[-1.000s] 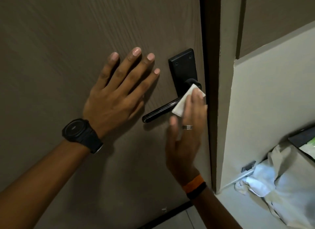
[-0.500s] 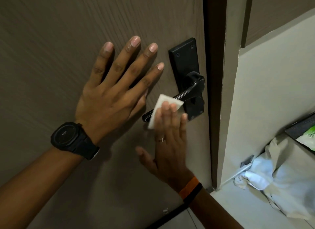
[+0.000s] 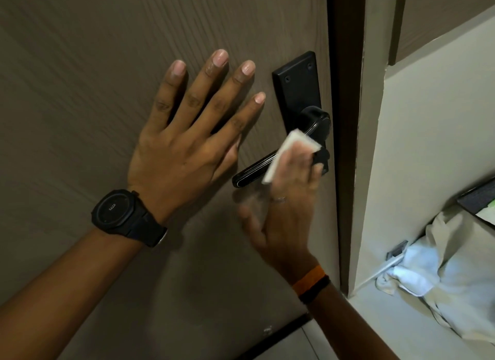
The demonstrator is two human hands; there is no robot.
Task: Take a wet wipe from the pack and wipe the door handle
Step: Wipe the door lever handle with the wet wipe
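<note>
From the head camera we see our left hand point(image 3: 184, 145) flat on the brown door point(image 3: 80, 64), with the fingers spread wide. It holds nothing. A black watch point(image 3: 120, 212) sits on that wrist. Just right of it is the black door handle point(image 3: 257, 169) on its black plate point(image 3: 297, 91). Our right hand point(image 3: 286, 198) looks blurry. Its flat fingers press a white wet wipe point(image 3: 278, 156) onto the middle of the handle. The tip of the handle sticks out to the left. An orange band point(image 3: 308, 276) is on that wrist. Far right, a white cloth point(image 3: 428, 265) lies by the pale wall point(image 3: 428, 131).
</note>
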